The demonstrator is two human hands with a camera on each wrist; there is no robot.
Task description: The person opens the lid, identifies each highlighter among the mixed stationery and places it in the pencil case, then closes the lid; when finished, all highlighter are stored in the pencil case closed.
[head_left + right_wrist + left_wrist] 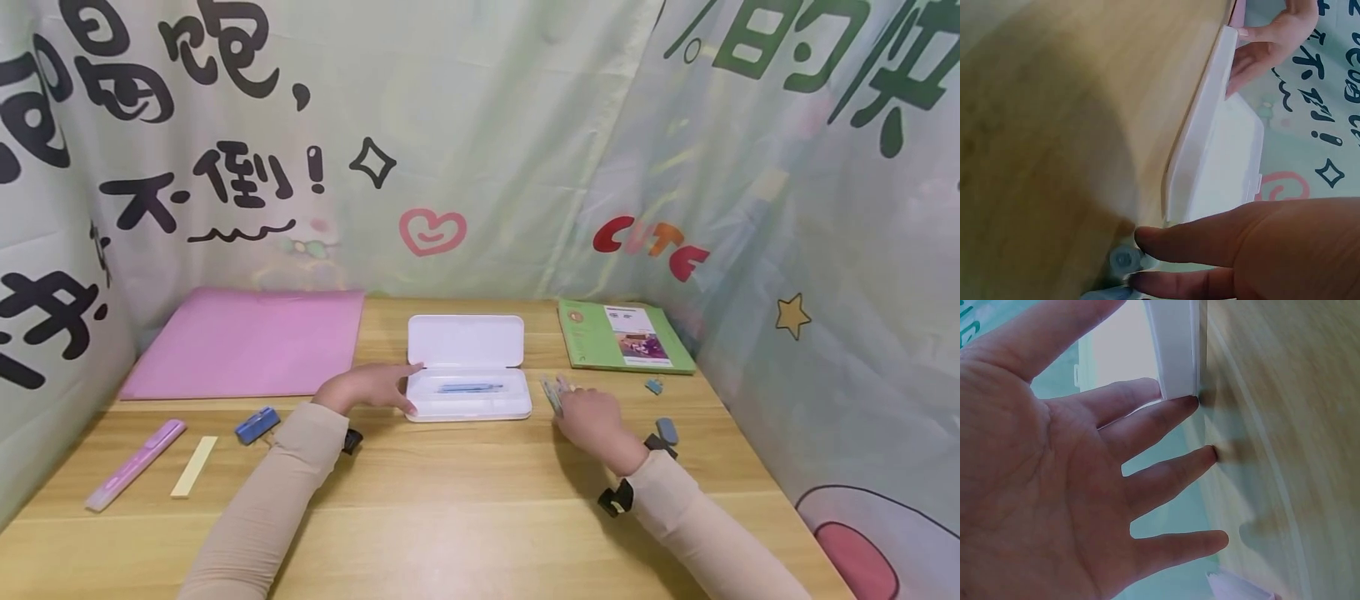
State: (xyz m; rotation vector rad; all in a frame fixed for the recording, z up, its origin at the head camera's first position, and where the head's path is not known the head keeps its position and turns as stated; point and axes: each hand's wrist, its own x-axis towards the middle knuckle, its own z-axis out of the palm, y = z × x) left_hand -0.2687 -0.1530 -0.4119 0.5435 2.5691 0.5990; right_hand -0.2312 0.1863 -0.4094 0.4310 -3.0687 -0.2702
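An open white pencil case [480,410] lies mid-table with its lid raised behind and slim blue pens [470,388] in its tray. At its left end rests my left hand [371,388], fingers spread and nearly straight. The left wrist view shows fingertips [1191,403] right at the case's corner. Just right of the case, my right hand [596,423] pinches a few pens [552,395] low over the table. In the right wrist view, the thumb and a finger flank a round grey-blue pen end [1125,259]; the rest of the pens is mostly hidden.
A pink sheet [247,346] lies at back left and a green booklet [592,337] at back right. A blue sharpener [257,425], cream strip [194,467] and long pink-purple case [137,465] are on the left. A small blue clip-like piece [654,386] and blue-grey eraser [667,431] lie right.
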